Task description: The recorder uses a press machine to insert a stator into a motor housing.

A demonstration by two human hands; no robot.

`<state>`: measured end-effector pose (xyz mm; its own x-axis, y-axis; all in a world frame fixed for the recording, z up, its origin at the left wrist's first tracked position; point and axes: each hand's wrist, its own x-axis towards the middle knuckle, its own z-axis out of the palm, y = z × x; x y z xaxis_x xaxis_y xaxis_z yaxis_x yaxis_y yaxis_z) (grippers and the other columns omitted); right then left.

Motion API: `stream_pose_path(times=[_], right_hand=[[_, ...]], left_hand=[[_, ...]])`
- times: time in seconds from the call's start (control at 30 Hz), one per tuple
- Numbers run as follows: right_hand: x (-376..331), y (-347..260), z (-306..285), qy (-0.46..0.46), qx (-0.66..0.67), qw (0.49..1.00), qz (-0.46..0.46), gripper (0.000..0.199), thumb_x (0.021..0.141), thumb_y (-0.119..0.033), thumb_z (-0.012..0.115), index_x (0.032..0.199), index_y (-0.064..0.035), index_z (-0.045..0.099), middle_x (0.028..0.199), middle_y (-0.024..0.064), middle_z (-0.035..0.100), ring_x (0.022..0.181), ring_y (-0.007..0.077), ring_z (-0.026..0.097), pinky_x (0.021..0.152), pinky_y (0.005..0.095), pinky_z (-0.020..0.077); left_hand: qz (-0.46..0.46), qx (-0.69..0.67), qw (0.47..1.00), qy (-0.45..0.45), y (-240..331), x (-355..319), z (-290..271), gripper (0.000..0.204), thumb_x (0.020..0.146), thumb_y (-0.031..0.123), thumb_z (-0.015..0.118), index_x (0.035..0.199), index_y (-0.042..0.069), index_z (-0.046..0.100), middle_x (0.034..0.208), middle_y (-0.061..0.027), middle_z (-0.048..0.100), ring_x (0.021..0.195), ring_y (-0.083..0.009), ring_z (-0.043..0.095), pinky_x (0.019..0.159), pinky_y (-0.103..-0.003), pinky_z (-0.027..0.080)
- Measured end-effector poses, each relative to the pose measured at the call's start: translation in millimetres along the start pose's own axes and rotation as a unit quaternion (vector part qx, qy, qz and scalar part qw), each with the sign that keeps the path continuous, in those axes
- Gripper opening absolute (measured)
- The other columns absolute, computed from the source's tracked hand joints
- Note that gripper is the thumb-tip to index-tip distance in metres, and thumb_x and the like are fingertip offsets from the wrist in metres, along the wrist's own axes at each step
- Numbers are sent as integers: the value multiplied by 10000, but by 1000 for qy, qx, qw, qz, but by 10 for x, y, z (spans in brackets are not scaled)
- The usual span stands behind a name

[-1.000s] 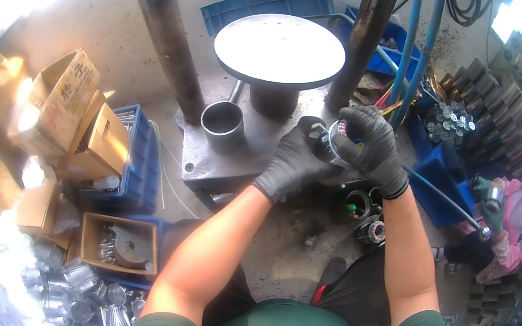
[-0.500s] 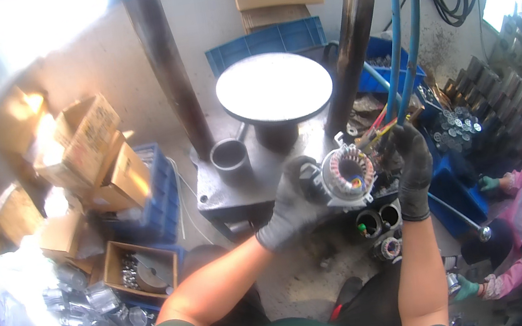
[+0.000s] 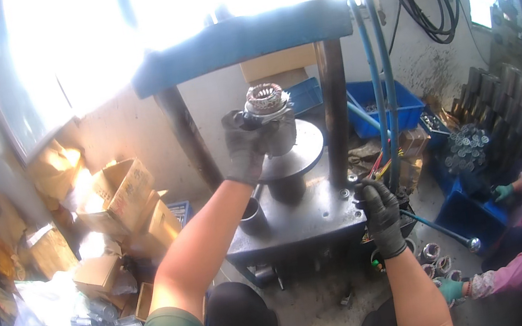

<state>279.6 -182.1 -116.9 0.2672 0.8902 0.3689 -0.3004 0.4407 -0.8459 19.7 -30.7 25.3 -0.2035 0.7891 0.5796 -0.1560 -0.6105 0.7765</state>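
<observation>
My left hand, in a dark glove, is raised over a round metal plate on the press. It grips a motor stator, whose ring of copper windings faces up; the palm hides its lower part. The gloved right hand is beside the right front corner of the press bed. Its fingers are loosely bent and apart, with nothing seen in them. Left of the plate's pedestal stands a short open metal cylinder.
Two steel columns and a blue crossbeam frame the press. Blue hoses and a ball-ended lever are on the right. Cardboard boxes pile up leftward. A co-worker in pink sleeves sits low right, near several stators.
My left hand has lifted the stator up and away, over the round plate. The right hand has come away from the stator and wires, lower and slightly left. The view has tilted up.
</observation>
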Motion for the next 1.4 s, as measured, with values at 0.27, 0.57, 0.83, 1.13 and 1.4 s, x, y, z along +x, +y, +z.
stream_pose_path(times=[0.27,0.57,0.83,1.13,1.4], right_hand=[[-78,-95,125,-27,-83,996,22,268,1046,-161,680,1240,21,710,1090,64,754,1000,117,681,855,280,536],[-103,-209,47,-64,-127,990,-14,214,1040,-101,688,1209,24,728,1089,63,754,1015,131,678,920,305,536],[-93,-145,129,-82,-96,992,4,238,1032,-106,698,1230,24,720,1106,67,759,1036,130,684,931,299,537],[-156,-228,-17,-103,-220,968,-70,264,999,-106,734,1223,32,706,1079,103,763,1010,159,721,909,324,564],[-125,-87,22,-109,-177,976,-69,209,986,-84,736,1173,5,709,1032,106,747,962,157,720,863,329,568]], left_hand=[[-124,100,987,-10,-49,211,-154,959,755,160,976,1473,13,357,1278,-191,638,1137,-284,680,924,-362,607],[88,310,939,122,-700,-727,-1225,1046,844,252,919,1619,35,251,1475,-179,500,1278,-267,567,1085,-410,499],[-98,231,964,91,-1859,-1520,-2121,681,856,349,873,1357,46,525,1092,-83,696,1040,-229,694,898,-379,559],[-30,188,980,53,-332,-1646,-1271,785,699,109,983,1360,100,560,1245,-50,686,1133,-220,696,971,-389,599],[125,44,991,-12,677,-525,-343,791,723,118,976,1394,38,566,1225,-49,674,1127,-181,675,952,-362,604]])
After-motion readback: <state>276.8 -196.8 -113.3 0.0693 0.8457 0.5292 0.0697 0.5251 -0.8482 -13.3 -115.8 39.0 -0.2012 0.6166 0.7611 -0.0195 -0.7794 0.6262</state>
